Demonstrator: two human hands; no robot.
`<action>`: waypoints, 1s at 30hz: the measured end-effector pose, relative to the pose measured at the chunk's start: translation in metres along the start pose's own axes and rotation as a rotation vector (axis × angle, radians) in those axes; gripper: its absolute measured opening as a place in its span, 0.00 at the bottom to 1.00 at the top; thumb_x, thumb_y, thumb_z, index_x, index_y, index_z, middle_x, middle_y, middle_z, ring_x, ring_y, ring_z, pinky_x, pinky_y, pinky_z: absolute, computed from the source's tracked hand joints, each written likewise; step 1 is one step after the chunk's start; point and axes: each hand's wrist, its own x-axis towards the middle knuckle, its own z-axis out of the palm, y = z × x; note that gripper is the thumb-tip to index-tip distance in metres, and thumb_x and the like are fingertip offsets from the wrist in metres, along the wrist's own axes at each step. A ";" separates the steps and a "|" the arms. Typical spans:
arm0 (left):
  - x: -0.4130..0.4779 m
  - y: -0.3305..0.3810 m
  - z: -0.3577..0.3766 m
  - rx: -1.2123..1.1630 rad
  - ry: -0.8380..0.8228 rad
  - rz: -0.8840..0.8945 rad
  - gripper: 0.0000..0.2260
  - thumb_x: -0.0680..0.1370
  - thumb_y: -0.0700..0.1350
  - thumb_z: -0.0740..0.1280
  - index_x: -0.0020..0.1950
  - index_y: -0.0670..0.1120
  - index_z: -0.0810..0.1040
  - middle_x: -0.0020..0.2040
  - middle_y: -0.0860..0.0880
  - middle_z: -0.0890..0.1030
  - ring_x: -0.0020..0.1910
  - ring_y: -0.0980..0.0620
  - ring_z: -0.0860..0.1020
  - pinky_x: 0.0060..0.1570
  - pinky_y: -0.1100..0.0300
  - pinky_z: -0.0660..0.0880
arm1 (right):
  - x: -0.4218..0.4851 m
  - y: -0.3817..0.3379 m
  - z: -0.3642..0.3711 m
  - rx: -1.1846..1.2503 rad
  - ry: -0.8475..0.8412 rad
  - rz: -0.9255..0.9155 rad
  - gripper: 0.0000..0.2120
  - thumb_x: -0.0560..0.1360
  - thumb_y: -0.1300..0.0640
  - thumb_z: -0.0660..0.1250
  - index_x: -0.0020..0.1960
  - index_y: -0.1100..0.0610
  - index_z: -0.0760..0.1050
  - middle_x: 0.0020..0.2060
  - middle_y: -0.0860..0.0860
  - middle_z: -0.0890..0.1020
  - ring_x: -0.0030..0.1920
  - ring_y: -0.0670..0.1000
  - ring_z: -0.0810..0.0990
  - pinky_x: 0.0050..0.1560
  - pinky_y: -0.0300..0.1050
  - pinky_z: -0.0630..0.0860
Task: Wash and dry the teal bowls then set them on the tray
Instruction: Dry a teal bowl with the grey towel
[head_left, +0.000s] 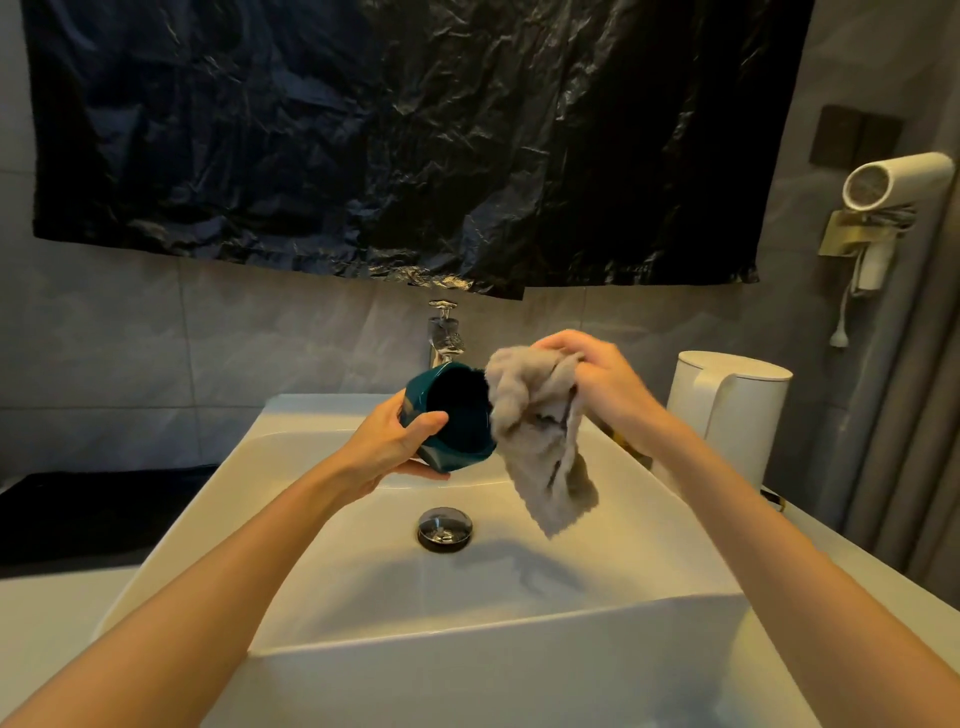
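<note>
My left hand (395, 441) grips a teal bowl (457, 415) above the white sink (332, 530), tilted so its dark inside faces me and to the right. Thumb lies on the near rim, fingers curl under the base. My right hand (592, 374) holds a bunched beige cloth (540, 436) right beside the bowl's right rim; the cloth touches the rim and hangs down over the basin. No tray shows in this view.
A chrome tap (444, 332) stands behind the bowl and a chrome drain plug (444, 527) sits in the basin. A white kettle (727, 410) is at the right, a wall hair dryer (883, 208) above it. Black mat (88, 514) lies left.
</note>
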 end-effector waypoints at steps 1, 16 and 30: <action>0.000 -0.001 0.000 0.011 0.003 -0.003 0.16 0.78 0.45 0.64 0.65 0.52 0.66 0.60 0.45 0.74 0.55 0.41 0.78 0.41 0.53 0.82 | 0.002 0.003 -0.008 0.013 0.098 0.056 0.14 0.76 0.69 0.55 0.50 0.56 0.77 0.43 0.47 0.78 0.47 0.47 0.76 0.45 0.35 0.75; -0.003 0.007 0.019 0.030 -0.026 -0.027 0.17 0.79 0.45 0.63 0.67 0.51 0.66 0.61 0.46 0.74 0.55 0.41 0.78 0.44 0.50 0.82 | 0.012 0.000 -0.035 -0.179 0.292 0.183 0.05 0.80 0.55 0.57 0.46 0.54 0.67 0.39 0.51 0.73 0.37 0.48 0.71 0.36 0.44 0.67; -0.011 0.011 0.021 0.132 -0.056 0.015 0.13 0.78 0.42 0.65 0.60 0.52 0.68 0.54 0.51 0.76 0.50 0.48 0.79 0.38 0.53 0.82 | 0.004 0.015 0.029 -0.808 -0.080 -0.230 0.21 0.75 0.49 0.67 0.67 0.43 0.68 0.55 0.45 0.80 0.57 0.50 0.72 0.46 0.49 0.76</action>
